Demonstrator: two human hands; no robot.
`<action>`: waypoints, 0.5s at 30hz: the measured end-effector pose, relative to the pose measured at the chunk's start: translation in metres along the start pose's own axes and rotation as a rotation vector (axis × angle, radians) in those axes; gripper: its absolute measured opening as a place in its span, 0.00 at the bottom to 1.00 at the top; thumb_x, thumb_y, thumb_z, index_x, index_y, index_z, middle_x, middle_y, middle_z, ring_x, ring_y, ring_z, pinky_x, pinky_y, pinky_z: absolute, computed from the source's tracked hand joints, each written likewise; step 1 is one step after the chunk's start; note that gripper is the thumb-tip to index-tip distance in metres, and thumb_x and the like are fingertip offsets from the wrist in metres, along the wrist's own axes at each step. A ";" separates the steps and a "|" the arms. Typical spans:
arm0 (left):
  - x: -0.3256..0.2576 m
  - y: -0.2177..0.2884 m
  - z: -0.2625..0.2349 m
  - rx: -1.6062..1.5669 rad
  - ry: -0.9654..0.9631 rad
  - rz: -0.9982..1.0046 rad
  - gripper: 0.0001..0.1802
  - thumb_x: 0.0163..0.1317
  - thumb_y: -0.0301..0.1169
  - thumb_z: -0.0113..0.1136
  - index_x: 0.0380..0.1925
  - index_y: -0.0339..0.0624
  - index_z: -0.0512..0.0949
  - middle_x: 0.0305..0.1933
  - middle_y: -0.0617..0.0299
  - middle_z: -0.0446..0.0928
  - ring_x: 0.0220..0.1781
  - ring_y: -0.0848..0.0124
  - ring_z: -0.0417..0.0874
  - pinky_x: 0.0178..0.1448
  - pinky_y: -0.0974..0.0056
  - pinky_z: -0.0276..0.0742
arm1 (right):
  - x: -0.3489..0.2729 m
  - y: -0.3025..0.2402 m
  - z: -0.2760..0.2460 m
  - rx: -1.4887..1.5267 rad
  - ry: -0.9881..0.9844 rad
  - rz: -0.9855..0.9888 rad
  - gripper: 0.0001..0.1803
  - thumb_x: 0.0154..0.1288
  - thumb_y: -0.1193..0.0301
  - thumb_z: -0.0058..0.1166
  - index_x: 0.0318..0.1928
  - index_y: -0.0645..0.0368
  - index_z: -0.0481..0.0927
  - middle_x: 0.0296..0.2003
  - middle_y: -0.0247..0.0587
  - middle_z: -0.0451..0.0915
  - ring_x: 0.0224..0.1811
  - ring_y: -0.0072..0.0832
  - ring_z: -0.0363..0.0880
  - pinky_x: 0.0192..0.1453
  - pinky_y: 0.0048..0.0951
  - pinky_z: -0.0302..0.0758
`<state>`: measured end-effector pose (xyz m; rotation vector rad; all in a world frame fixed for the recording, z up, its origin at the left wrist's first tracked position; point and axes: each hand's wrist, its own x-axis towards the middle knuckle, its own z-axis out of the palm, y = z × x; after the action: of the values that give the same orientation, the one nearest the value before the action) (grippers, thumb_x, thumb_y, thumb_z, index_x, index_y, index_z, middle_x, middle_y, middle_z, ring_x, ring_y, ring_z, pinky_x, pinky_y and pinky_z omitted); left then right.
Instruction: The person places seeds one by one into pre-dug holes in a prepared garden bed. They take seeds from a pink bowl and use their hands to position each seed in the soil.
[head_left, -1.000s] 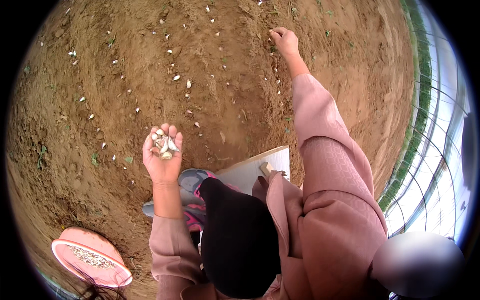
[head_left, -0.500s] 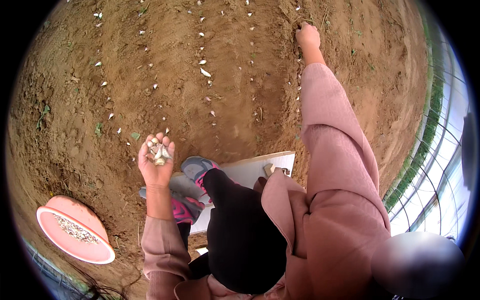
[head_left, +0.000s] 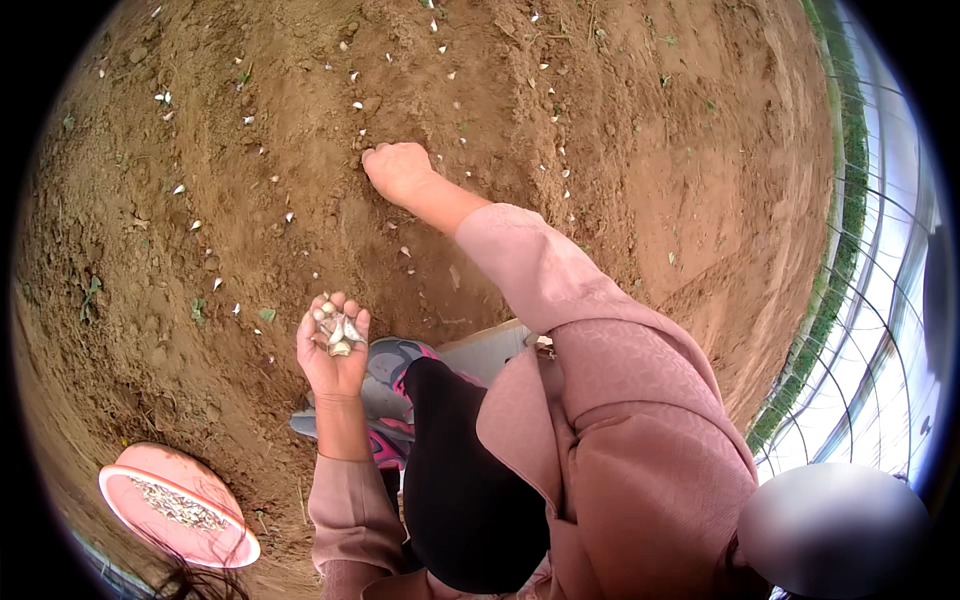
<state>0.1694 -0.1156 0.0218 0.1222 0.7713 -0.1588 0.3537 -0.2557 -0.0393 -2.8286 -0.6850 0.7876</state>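
Observation:
Palm up, my left hand (head_left: 333,372) cups several garlic cloves (head_left: 340,332) with its fingers curled around them, just in front of my shoes. My right hand (head_left: 399,172) reaches forward and presses its closed fingertips to the brown soil (head_left: 480,105) in one of the middle rows. What those fingers pinch, if anything, is hidden beneath the hand. A single white clove (head_left: 358,105) sits in the soil a little beyond it. More cloves dot the ground in lengthwise rows on both sides.
At the lower left a pink basin (head_left: 187,460) holds many cloves. My grey and pink shoes (head_left: 395,360) stand by a pale board (head_left: 480,350). Wire mesh and white sheeting (head_left: 885,300) border the plot on the right, along a green strip (head_left: 850,190).
My right hand has moved left and nearer, from the far right row to a middle row. My left hand still cups the cloves. The whole view has shifted somewhat.

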 end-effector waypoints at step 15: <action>0.005 0.009 -0.003 0.011 0.085 0.028 0.11 0.52 0.36 0.46 0.32 0.43 0.70 0.35 0.58 0.73 0.36 0.63 0.74 0.42 0.57 0.71 | 0.011 0.264 -0.057 0.970 0.815 0.551 0.07 0.47 0.72 0.54 0.29 0.61 0.75 0.19 0.30 0.72 0.17 0.15 0.68 0.20 0.16 0.64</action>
<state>0.1728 -0.1070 0.0169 0.1511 0.8531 -0.1317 0.4953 -0.4857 -0.0580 -2.0657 0.4946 -0.0816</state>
